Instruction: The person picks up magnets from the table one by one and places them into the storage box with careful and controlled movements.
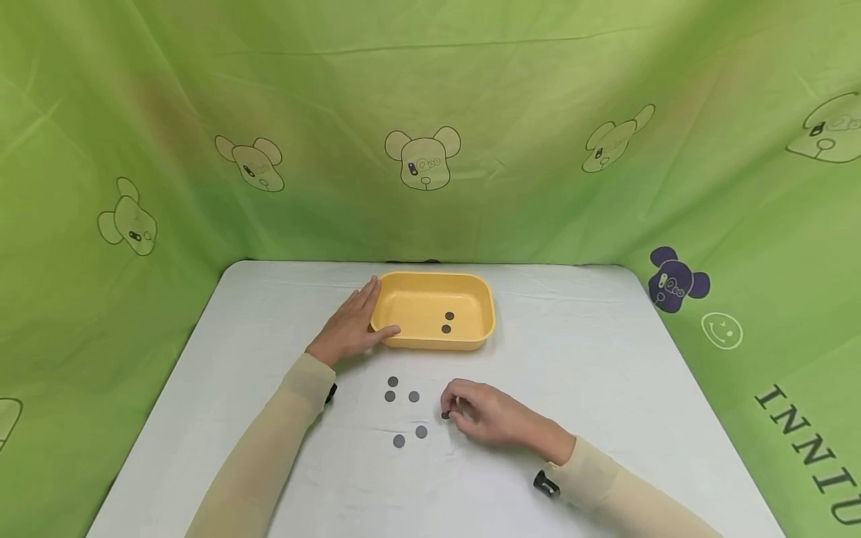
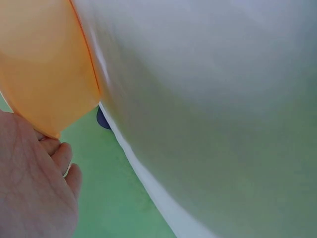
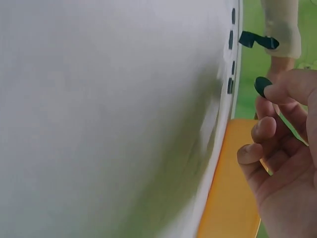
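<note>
My left hand [image 1: 350, 323] rests at the left end of a yellow plastic basin [image 1: 430, 344]. Its fingers lie extended along the outer side, and the thumb reaches over the front rim. In the left wrist view the fingertips [image 2: 63, 153] are right at the basin's edge. Low over the white table, my right hand [image 1: 491, 413] pinches a small dark round disc [image 3: 262, 86] between thumb and fingers. Two similar discs [image 1: 448, 316] lie inside the basin, towards its right. Several more loose discs [image 1: 413, 397] lie on the table left of my right hand.
The white-covered table [image 1: 572, 336] has its far edge just behind the basin. Green printed cloth [image 1: 323, 209] surrounds it at the back and both sides. A dark band [image 1: 547, 484] shows at the right sleeve's cuff.
</note>
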`<act>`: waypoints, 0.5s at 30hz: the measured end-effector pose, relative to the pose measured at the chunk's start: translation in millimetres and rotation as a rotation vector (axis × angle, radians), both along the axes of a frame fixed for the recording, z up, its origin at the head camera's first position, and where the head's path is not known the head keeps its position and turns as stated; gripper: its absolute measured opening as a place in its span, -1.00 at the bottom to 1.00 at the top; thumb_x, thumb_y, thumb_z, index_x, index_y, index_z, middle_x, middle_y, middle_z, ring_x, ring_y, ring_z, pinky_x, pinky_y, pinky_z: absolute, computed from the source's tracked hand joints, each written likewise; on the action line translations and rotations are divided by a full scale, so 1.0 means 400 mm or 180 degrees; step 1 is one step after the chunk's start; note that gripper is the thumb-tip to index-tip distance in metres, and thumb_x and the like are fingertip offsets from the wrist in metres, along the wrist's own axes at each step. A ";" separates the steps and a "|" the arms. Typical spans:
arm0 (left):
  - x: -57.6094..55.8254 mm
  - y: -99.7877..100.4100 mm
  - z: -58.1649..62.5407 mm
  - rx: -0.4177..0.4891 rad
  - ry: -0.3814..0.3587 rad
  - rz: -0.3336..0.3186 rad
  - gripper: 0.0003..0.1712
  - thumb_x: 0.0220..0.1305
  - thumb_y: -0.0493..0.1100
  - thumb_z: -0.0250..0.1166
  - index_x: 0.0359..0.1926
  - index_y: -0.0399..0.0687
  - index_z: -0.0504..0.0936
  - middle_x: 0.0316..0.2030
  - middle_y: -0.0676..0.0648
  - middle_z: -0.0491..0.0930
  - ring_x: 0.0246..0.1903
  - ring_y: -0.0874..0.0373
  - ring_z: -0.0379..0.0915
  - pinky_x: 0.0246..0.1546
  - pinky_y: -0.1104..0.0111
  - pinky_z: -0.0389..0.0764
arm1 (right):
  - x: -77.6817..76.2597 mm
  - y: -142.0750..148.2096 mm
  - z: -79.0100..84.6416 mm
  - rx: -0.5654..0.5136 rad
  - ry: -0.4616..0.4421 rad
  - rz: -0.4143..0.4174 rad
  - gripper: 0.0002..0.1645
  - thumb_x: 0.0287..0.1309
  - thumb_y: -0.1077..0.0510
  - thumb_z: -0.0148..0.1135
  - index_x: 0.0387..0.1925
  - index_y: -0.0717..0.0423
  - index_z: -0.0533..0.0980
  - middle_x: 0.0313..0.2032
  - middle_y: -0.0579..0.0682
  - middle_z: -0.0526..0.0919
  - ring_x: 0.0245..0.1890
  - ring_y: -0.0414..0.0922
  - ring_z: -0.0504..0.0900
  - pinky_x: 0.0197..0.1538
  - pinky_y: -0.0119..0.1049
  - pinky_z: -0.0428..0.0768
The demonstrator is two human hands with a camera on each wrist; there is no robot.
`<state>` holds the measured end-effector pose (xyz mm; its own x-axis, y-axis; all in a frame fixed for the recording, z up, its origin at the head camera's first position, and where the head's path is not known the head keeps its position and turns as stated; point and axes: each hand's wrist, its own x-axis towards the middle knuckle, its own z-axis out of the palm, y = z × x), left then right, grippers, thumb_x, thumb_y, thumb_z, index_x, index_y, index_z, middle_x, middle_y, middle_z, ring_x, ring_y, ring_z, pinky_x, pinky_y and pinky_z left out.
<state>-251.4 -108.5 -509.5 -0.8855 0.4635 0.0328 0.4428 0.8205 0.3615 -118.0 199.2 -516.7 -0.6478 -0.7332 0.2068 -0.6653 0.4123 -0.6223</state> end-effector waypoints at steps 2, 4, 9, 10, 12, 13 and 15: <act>0.000 0.000 0.000 0.0005 -0.0004 -0.0004 0.27 0.25 0.65 -0.15 0.59 -0.10 -0.36 0.60 -0.04 -0.39 0.57 0.12 -0.41 0.55 0.27 -0.29 | -0.009 0.004 -0.001 -0.0059 0.0036 -0.0036 -0.75 0.21 0.33 0.24 -0.18 -0.08 0.51 -0.28 -0.25 0.58 -0.34 -0.24 0.54 -0.27 -0.43 0.59; 0.001 0.000 0.001 0.0011 -0.0013 -0.0007 0.27 0.25 0.64 -0.15 0.59 -0.10 -0.36 0.60 -0.04 -0.39 0.57 0.10 -0.39 0.55 0.27 -0.28 | -0.018 0.008 0.000 -0.0114 0.0086 -0.0070 -0.79 0.24 0.31 0.23 -0.18 -0.06 0.52 -0.28 -0.22 0.58 -0.34 -0.22 0.54 -0.27 -0.40 0.59; 0.002 0.001 0.003 0.0015 -0.0026 0.0001 0.27 0.25 0.64 -0.14 0.59 -0.10 -0.36 0.60 -0.04 -0.38 0.57 0.06 -0.36 0.55 0.25 -0.27 | -0.039 0.016 0.007 -0.0191 0.0085 -0.0179 -0.87 0.29 0.26 0.21 -0.19 -0.05 0.53 -0.26 -0.19 0.61 -0.30 -0.24 0.54 -0.25 -0.37 0.60; 0.002 0.001 0.003 0.0010 -0.0026 0.0003 0.27 0.25 0.64 -0.15 0.59 -0.10 -0.36 0.60 -0.03 -0.38 0.57 0.06 -0.35 0.55 0.25 -0.27 | -0.044 0.017 0.009 -0.0201 0.0063 -0.0207 -0.86 0.29 0.27 0.21 -0.19 -0.04 0.53 -0.25 -0.20 0.61 -0.29 -0.25 0.54 -0.24 -0.37 0.60; 0.001 0.000 0.004 -0.0004 -0.0025 0.0006 0.27 0.25 0.65 -0.15 0.59 -0.09 -0.36 0.60 -0.03 -0.39 0.57 0.08 -0.37 0.55 0.26 -0.28 | -0.052 0.019 0.015 -0.0234 0.0065 -0.0254 -0.84 0.27 0.29 0.22 -0.19 -0.04 0.54 -0.25 -0.23 0.61 -0.30 -0.24 0.53 -0.26 -0.38 0.59; 0.001 0.000 0.004 -0.0007 -0.0028 0.0007 0.27 0.25 0.65 -0.16 0.59 -0.09 -0.36 0.60 -0.02 -0.39 0.57 0.10 -0.39 0.55 0.27 -0.28 | -0.057 0.020 0.018 -0.0258 0.0071 -0.0275 -0.82 0.26 0.31 0.23 -0.20 -0.03 0.54 -0.26 -0.23 0.60 -0.30 -0.23 0.53 -0.26 -0.37 0.59; 0.000 0.000 0.004 -0.0016 -0.0031 0.0008 0.27 0.24 0.66 -0.17 0.59 -0.08 -0.37 0.60 -0.01 -0.40 0.57 0.13 -0.42 0.55 0.28 -0.30 | -0.067 0.021 0.025 -0.0280 0.0076 -0.0328 -0.81 0.25 0.33 0.24 -0.20 -0.03 0.54 -0.28 -0.24 0.59 -0.34 -0.22 0.53 -0.30 -0.36 0.58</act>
<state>-251.5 -108.4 -508.1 -0.8869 0.4614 0.0219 0.4373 0.8235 0.3615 -144.8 207.7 -506.9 -0.7129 -0.6413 0.2837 -0.6373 0.4238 -0.6436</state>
